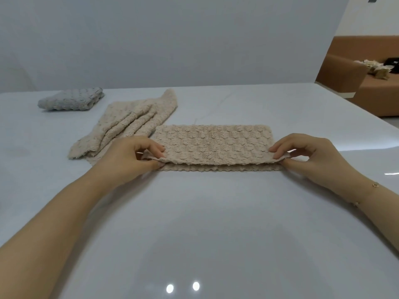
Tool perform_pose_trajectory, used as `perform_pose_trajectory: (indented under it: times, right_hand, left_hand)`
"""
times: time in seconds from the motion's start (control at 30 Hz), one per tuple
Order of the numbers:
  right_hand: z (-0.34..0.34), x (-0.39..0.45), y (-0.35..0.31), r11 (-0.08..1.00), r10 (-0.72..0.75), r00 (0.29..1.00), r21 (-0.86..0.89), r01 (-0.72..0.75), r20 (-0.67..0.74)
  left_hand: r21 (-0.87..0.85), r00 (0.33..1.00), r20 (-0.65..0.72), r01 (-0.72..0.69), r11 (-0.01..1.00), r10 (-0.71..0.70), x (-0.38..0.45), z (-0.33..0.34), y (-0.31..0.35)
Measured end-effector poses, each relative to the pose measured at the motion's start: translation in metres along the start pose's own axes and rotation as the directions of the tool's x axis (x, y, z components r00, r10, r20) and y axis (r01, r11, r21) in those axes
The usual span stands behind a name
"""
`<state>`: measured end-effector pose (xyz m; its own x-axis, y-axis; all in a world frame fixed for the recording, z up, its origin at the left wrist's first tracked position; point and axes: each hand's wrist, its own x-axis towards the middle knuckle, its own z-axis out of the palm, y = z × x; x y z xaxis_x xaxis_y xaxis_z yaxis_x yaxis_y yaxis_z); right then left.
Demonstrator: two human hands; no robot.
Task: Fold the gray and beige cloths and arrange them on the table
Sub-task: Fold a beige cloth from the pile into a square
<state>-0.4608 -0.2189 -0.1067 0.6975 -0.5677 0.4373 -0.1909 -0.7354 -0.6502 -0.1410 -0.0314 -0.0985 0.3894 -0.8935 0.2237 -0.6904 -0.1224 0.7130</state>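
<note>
A beige textured cloth (213, 144) lies folded in half in a long rectangle at the table's middle. My left hand (131, 157) pinches the near left corner of its top layer. My right hand (306, 157) pinches the near right corner. The top layer's near edge is lifted slightly above the lower layer. A second beige cloth (127, 124) lies rumpled and unfolded behind and to the left, its edge touching the first. A gray cloth (72, 99) sits folded in a compact square at the far left.
The glossy white table (194, 223) stretches wide toward me. Its right edge runs diagonally at far right. Beyond it stands a brown sofa (367, 83) with cloths on it. A pale wall stands behind the table.
</note>
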Motion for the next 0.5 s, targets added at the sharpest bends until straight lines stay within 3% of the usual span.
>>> perform_pose_trajectory:
  times: [0.37,0.5]
  right_hand:
    - [-0.002,0.0,-0.001,0.992,-0.001,0.991,-0.122,0.017,0.135]
    - [-0.008,-0.002,-0.011,0.991,0.051,0.987,-0.13,-0.031,0.153]
  left_hand:
    - [0.173,0.987,0.07,-0.155,0.973,0.145,0.0,-0.003,-0.005]
    - [0.261,0.984,0.158,-0.127,0.957,0.087,-0.007,-0.017,0.008]
